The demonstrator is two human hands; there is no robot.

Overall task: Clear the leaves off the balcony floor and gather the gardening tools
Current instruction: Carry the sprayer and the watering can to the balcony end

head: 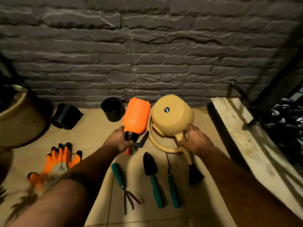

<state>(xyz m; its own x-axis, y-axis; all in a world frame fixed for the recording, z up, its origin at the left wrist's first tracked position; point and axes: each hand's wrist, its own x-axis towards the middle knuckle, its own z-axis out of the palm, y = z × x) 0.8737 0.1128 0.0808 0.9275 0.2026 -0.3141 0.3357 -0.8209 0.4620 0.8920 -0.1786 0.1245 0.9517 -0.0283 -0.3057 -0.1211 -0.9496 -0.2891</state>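
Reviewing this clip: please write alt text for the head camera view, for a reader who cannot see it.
A person's left hand grips the neck of an orange spray bottle while the right hand holds a yellow watering can at its spout, both over a tiled floor by a grey brick wall. A hand rake, trowel and orange gloves lie nearby.

wall (147,54): looking like rough, matt grey stone
floor (95,128): showing smooth beige tile
spray bottle (136,115): appearing as smooth orange plastic with a black plastic head
watering can (170,115): looking like smooth, matt yellow plastic
gloves (57,163): showing orange coated fabric
trowel (150,163): showing a matt black blade, likely metal
small pot (113,109): looking like black plastic
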